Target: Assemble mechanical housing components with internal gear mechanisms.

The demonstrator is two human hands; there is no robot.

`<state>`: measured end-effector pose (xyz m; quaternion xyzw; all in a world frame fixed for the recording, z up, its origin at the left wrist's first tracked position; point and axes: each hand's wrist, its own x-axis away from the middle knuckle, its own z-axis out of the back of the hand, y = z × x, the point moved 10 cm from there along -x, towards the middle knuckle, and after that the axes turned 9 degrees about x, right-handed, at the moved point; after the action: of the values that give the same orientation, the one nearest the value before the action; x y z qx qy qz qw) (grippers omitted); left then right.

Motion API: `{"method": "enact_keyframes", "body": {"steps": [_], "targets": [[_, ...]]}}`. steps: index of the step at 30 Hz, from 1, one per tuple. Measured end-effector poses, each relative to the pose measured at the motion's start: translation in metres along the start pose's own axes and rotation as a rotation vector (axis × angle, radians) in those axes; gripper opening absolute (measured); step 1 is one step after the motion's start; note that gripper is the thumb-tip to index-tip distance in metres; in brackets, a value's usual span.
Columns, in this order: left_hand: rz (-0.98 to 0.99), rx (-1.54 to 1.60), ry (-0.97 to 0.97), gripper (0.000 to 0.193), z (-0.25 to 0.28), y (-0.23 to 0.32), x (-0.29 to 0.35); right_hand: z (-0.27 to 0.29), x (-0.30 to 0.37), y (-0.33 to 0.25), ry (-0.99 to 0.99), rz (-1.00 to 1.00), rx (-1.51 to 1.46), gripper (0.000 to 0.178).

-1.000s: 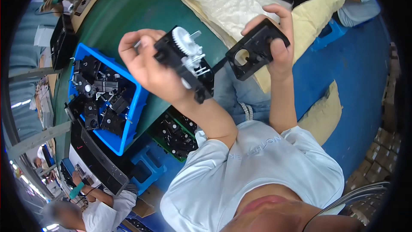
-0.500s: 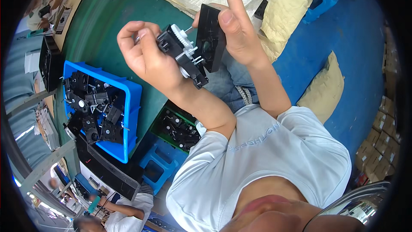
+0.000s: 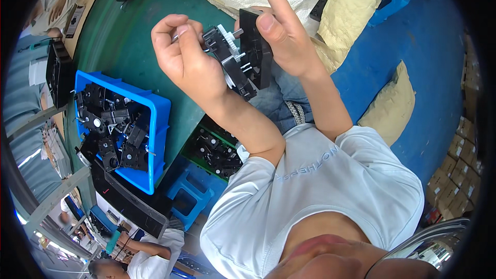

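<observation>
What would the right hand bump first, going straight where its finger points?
Probably the gear part in the left hand, met by the black cover the right hand holds; depth's unclear.

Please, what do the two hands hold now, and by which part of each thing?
The left hand holds the black gear assembly by its left side, the exact contact partly hidden; the right hand holds the black housing near its upper end.
</observation>
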<state>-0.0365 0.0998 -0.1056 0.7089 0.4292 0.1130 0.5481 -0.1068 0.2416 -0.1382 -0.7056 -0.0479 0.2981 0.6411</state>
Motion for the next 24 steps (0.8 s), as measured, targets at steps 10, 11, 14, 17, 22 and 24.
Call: {"method": "enact_keyframes", "body": {"steps": [10, 11, 14, 17, 22, 24], "targets": [[0.015, 0.005, -0.007, 0.014, -0.005, -0.004, 0.000, 0.004, 0.001, 0.000, -0.021, -0.031, 0.001, 0.060], [0.017, -0.005, -0.007, 0.014, -0.005, -0.004, 0.000, 0.004, 0.002, 0.001, -0.020, -0.040, 0.002, 0.060], [0.022, -0.036, -0.007, 0.014, -0.005, -0.004, 0.001, 0.003, 0.003, 0.005, -0.015, -0.069, 0.006, 0.058], [0.028, -0.034, -0.021, 0.014, -0.007, -0.007, 0.001, 0.004, 0.003, 0.005, -0.013, -0.060, 0.044, 0.055], [0.020, -0.046, -0.041, 0.013, -0.013, -0.006, 0.003, 0.005, 0.004, 0.002, -0.002, -0.075, 0.084, 0.048], [0.005, -0.062, -0.046, 0.013, -0.017, -0.005, 0.005, 0.005, 0.004, 0.001, 0.007, -0.101, 0.085, 0.043]]}}
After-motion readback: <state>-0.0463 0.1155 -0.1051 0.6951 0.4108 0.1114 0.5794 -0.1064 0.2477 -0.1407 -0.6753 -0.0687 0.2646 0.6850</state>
